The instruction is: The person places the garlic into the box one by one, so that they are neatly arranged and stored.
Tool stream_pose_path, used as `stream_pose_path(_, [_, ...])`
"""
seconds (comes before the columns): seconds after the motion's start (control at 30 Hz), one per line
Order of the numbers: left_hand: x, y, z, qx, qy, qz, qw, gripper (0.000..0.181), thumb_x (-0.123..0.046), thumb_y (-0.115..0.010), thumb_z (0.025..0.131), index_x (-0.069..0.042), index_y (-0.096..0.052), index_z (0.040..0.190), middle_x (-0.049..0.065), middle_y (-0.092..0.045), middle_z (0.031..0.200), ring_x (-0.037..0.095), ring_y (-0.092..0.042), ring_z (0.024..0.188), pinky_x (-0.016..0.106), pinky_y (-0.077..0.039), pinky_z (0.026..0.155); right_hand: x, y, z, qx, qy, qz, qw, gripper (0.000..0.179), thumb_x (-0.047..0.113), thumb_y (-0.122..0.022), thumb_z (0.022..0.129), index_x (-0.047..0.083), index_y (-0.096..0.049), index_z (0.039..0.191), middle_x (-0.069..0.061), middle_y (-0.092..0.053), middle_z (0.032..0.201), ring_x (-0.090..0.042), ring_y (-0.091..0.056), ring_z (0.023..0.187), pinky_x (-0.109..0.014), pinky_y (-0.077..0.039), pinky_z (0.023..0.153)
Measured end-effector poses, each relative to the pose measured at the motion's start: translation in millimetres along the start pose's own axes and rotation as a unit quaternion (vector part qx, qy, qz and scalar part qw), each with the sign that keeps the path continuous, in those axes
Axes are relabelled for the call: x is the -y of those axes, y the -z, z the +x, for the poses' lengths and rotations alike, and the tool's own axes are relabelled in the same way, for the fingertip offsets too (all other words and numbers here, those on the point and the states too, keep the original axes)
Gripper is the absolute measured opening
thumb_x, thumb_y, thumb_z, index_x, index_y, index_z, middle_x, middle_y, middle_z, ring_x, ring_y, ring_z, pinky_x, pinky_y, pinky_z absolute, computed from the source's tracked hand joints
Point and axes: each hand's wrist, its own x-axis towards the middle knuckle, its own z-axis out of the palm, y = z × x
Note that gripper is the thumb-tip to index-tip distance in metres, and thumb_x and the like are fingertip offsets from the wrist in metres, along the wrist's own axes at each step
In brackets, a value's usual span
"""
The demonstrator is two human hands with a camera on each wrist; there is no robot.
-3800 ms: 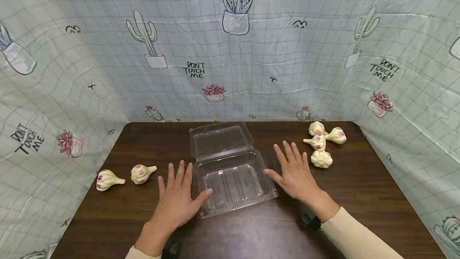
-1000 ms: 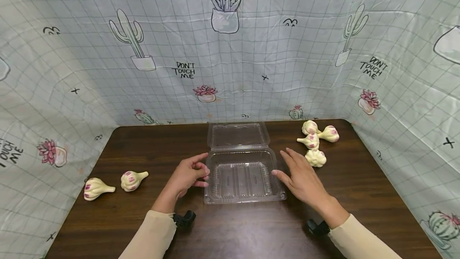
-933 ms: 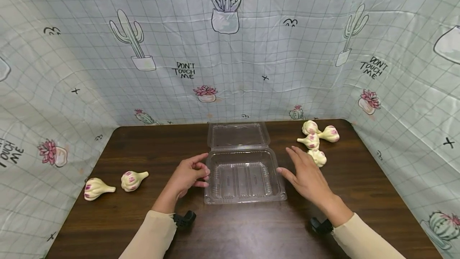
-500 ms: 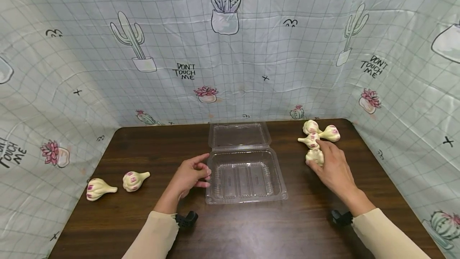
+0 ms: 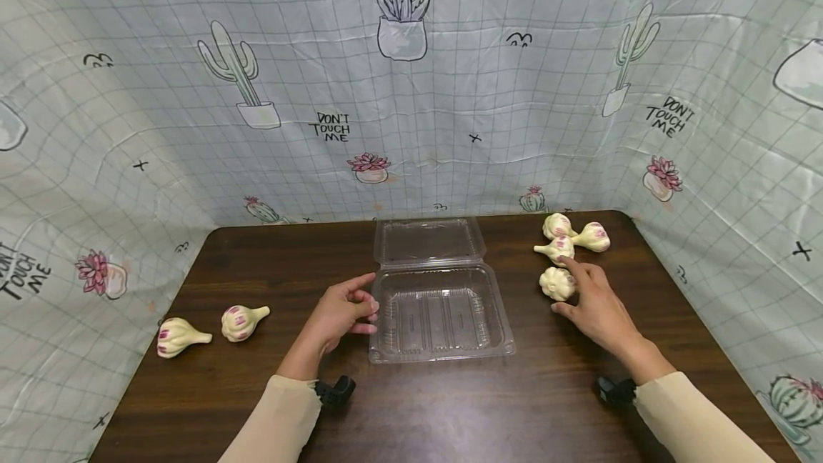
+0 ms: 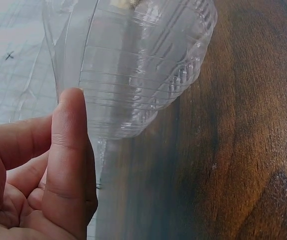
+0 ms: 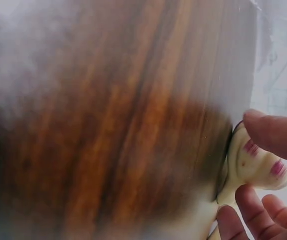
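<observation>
A clear plastic clamshell container point(image 5: 440, 358) lies on the table with its lid point(image 5: 429, 240) folded back. At its left rim is my left hand point(image 5: 337, 316), thumb and fingertips pinching the edge; the left wrist view shows the thumb point(image 6: 68, 145) against the clear wall. My right hand point(image 5: 598, 306) is at a garlic bulb point(image 5: 556, 284), thumb below and fingers above it, spread apart. In the right wrist view a purple-marked bulb point(image 7: 253, 160) sits between thumb and fingers; firm contact cannot be made out.
Just behind my right hand lie more garlic bulbs: one point(image 5: 558, 249), another point(image 5: 556, 225), and a third point(image 5: 593, 236). Two others, one point(image 5: 176, 338) and one point(image 5: 241, 323), lie at the left. A patterned curtain point(image 5: 424, 113) surrounds the dark wooden table point(image 5: 411, 413).
The container was straightened and my left hand came to its rim. My right hand went from the container's right side to the nearest garlic bulb, which has turned and shifted slightly left.
</observation>
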Motion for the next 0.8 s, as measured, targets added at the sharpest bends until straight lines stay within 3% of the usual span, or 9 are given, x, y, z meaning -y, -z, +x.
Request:
stream_pose_path(0.2, [0.0,-0.2,0.3,-0.002,0.003,0.001,1.0,0.064,0.009,-0.062,0.1,-0.006,-0.045,0.16,0.01,-0.061,0.097,0.017,-0.067,0.08,0.028,-0.066,0.064,0.3,-3.6,3.4,0.013,0.012,-0.023,0.9996,0.082,0.012,-0.085,0.088,0.006,-0.043,0.157,-0.031,-0.045,0.136,-0.053,-0.061,0.113,-0.066,-0.053,0.083])
stream_pose_path(0.43, [-0.1,-1.0,0.2,-0.005,0.005,-0.001,1.0,0.064,0.01,-0.062,0.099,-0.006,-0.046,0.159,0.01,-0.061,0.096,0.016,-0.066,0.079,0.027,-0.066,0.064,0.8,-6.3,4.6,-0.033,0.042,-0.027,0.9982,0.072,0.015,-0.09,0.084,-0.001,-0.055,0.144,-0.03,-0.051,0.128,-0.052,-0.051,0.118,-0.068,-0.049,0.09])
stream_pose_path(0.63, [-0.1,-1.4,0.5,-0.007,0.005,-0.001,1.0,0.064,0.01,-0.062,0.099,-0.006,-0.047,0.159,0.011,-0.061,0.096,0.016,-0.066,0.078,0.028,-0.066,0.063,5.1,-10.4,4.9,-0.106,0.105,0.01,0.9888,0.07,0.005,-0.097,0.07,-0.008,-0.057,0.126,-0.03,-0.052,0.134,-0.053,-0.046,0.12,-0.065,-0.043,0.095])
stream_pose_path(0.8, [-0.3,-1.5,0.6,-0.008,0.006,-0.002,0.9999,0.065,0.01,-0.065,0.098,-0.006,-0.047,0.159,0.01,-0.06,0.096,0.016,-0.066,0.078,0.028,-0.066,0.064,17.3,-9.5,2.7,-0.092,0.081,0.048,0.9913,0.071,0.004,-0.094,0.074,-0.006,-0.049,0.129,-0.033,-0.059,0.129,-0.051,-0.058,0.115,-0.062,-0.049,0.089])
